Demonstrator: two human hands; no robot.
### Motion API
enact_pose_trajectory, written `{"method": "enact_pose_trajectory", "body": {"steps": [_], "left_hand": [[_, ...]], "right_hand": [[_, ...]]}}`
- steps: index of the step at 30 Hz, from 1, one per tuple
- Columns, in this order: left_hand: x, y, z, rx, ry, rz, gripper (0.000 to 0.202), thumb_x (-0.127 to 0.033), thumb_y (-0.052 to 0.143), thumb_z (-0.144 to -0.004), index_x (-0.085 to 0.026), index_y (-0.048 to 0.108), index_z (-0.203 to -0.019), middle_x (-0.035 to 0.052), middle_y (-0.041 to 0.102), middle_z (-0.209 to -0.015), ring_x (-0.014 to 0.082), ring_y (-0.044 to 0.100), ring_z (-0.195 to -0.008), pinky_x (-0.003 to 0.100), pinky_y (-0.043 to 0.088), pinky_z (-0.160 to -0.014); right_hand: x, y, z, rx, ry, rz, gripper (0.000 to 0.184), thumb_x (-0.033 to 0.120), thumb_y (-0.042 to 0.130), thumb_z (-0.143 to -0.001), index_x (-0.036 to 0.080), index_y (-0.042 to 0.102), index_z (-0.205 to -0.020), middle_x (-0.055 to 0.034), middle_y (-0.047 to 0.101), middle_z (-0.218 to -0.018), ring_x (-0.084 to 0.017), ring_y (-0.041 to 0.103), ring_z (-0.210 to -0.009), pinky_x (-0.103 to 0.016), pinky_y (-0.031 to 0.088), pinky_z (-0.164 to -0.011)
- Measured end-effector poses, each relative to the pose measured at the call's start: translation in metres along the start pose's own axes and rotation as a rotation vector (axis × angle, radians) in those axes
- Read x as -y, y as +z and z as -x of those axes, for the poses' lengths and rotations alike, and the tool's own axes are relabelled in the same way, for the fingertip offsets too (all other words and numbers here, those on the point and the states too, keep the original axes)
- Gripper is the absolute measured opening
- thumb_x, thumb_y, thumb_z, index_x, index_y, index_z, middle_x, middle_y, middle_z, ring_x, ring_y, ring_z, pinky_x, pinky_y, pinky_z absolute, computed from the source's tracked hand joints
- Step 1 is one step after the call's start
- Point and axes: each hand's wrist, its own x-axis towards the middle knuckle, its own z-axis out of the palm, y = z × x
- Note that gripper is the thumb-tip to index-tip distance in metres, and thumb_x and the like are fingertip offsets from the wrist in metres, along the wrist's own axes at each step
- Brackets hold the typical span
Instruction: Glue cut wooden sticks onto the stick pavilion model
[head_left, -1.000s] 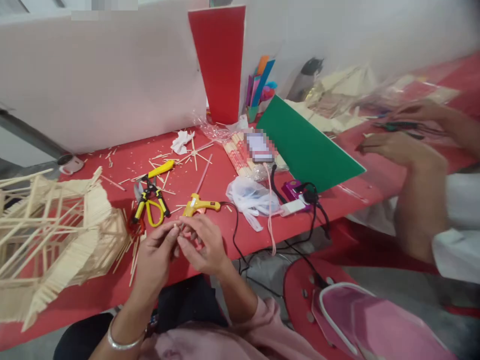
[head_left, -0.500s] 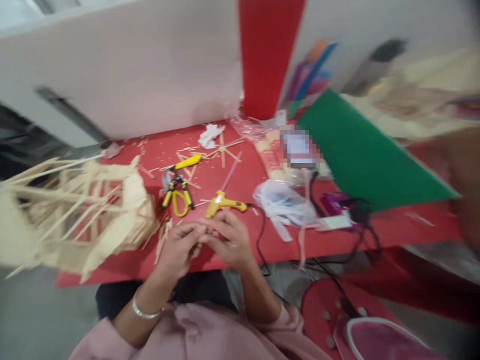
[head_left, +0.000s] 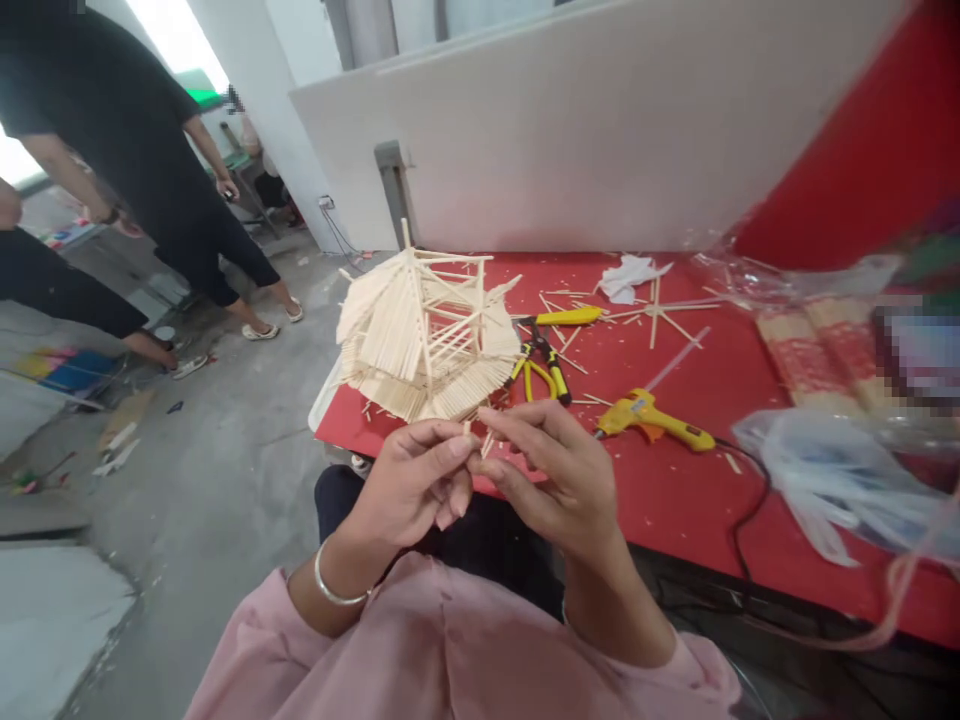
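Observation:
My left hand (head_left: pixel 420 475) pinches a short piece of wooden stick (head_left: pixel 467 428) between thumb and fingers, just off the table's front edge. Close beside it is my right hand (head_left: pixel 562 475), its thumb and forefinger apart on either side of the piece's right; whether a fingertip touches it I cannot tell. Beyond my hands stands a model built of thin wooden sticks (head_left: pixel 390 330), with a slatted roof and open frame. Yellow-and-black pliers (head_left: pixel 559 375) and a yellow-handled cutter (head_left: pixel 570 316) lie right of the model. A yellow glue gun (head_left: pixel 660 420) rests farther right.
Loose sticks and a star of crossed sticks (head_left: pixel 655 312) lie on the red table (head_left: pixel 675 520). White tissue (head_left: pixel 630 278), a clear plastic bag (head_left: pixel 840 480) and stick packs (head_left: pixel 817 350) are around. A black cord (head_left: pixel 750 530) hangs over the edge. People (head_left: pixel 142 150) stand at left.
My view has swung left, so the model now sits ahead and the people at left appear. My right hand's fingers have spread away from my left hand's fingers.

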Motion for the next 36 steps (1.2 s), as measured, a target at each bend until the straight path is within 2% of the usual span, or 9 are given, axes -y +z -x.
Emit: {"method": "enact_pose_trajectory", "body": {"steps": [3, 6, 9, 14, 17, 24, 29, 36], "left_hand": [[-0.020, -0.009, 0.004, -0.096, 0.036, 0.045, 0.024, -0.026, 0.089, -0.070, -0.013, 0.072, -0.082, 0.0021, 0.073, -0.068, 0.0053, 0.058, -0.042, 0.012, 0.040, -0.035], [-0.032, -0.011, -0.003, -0.159, -0.002, 0.089, 0.027, -0.021, 0.092, -0.063, -0.011, 0.071, -0.077, 0.0019, 0.071, -0.067, 0.0046, 0.058, -0.044, 0.011, 0.040, -0.035], [-0.035, -0.010, -0.015, -0.179, -0.027, 0.124, 0.027, -0.016, 0.091, -0.062, -0.010, 0.070, -0.077, 0.0007, 0.070, -0.066, 0.0047, 0.059, -0.046, 0.010, 0.040, -0.036], [-0.037, -0.007, -0.025, -0.212, -0.056, 0.150, 0.018, -0.009, 0.083, -0.069, -0.010, 0.066, -0.076, 0.0007, 0.070, -0.066, 0.0042, 0.059, -0.049, 0.009, 0.040, -0.038], [-0.038, -0.008, -0.027, -0.221, -0.072, 0.152, 0.013, -0.007, 0.078, -0.072, -0.009, 0.065, -0.071, 0.0016, 0.070, -0.066, 0.0037, 0.059, -0.048, 0.008, 0.039, -0.037], [-0.040, -0.011, -0.034, -0.206, -0.046, 0.129, 0.013, -0.010, 0.077, -0.072, -0.009, 0.065, -0.067, 0.0008, 0.068, -0.064, 0.0026, 0.057, -0.046, 0.009, 0.040, -0.038], [-0.041, -0.015, -0.037, -0.194, -0.030, 0.079, 0.012, -0.014, 0.079, -0.068, -0.008, 0.068, -0.066, 0.0008, 0.067, -0.063, 0.0026, 0.055, -0.045, 0.010, 0.040, -0.038], [-0.039, -0.021, -0.040, -0.169, 0.051, -0.014, 0.018, -0.022, 0.081, -0.069, -0.008, 0.071, -0.068, 0.0029, 0.068, -0.064, 0.0044, 0.057, -0.047, 0.012, 0.043, -0.040]], "right_hand": [[0.008, 0.013, -0.013, -0.026, -0.019, 0.047, 0.043, 0.016, 0.070, -0.087, 0.028, 0.067, -0.129, -0.0033, 0.068, -0.092, -0.013, 0.065, -0.076, -0.025, 0.055, -0.062], [0.011, 0.021, -0.017, -0.041, -0.007, 0.079, 0.041, 0.012, 0.069, -0.087, 0.028, 0.069, -0.125, -0.0025, 0.069, -0.091, -0.012, 0.064, -0.072, -0.024, 0.054, -0.059], [0.011, 0.021, -0.014, -0.038, 0.013, 0.122, 0.038, 0.011, 0.068, -0.087, 0.026, 0.070, -0.122, -0.0028, 0.070, -0.091, -0.012, 0.064, -0.070, -0.023, 0.052, -0.056], [0.008, 0.014, -0.009, -0.055, 0.047, 0.179, 0.032, 0.011, 0.069, -0.087, 0.025, 0.072, -0.116, -0.0021, 0.071, -0.089, -0.010, 0.063, -0.067, -0.022, 0.048, -0.052], [0.001, 0.018, -0.012, -0.055, 0.049, 0.189, 0.031, 0.014, 0.067, -0.089, 0.025, 0.071, -0.117, -0.0034, 0.070, -0.089, -0.011, 0.063, -0.068, -0.023, 0.048, -0.052], [-0.013, 0.034, -0.021, -0.026, -0.019, 0.162, 0.030, 0.015, 0.066, -0.090, 0.024, 0.072, -0.118, -0.0036, 0.069, -0.085, -0.014, 0.065, -0.073, -0.028, 0.055, -0.066], [-0.016, 0.037, -0.022, -0.036, -0.012, 0.146, 0.030, 0.014, 0.066, -0.089, 0.022, 0.072, -0.117, -0.0035, 0.067, -0.085, -0.013, 0.064, -0.073, -0.025, 0.053, -0.063], [-0.017, 0.038, -0.022, -0.032, -0.016, 0.148, 0.025, 0.016, 0.064, -0.091, 0.021, 0.073, -0.114, -0.0034, 0.067, -0.083, -0.013, 0.063, -0.072, -0.025, 0.052, -0.062]]}}
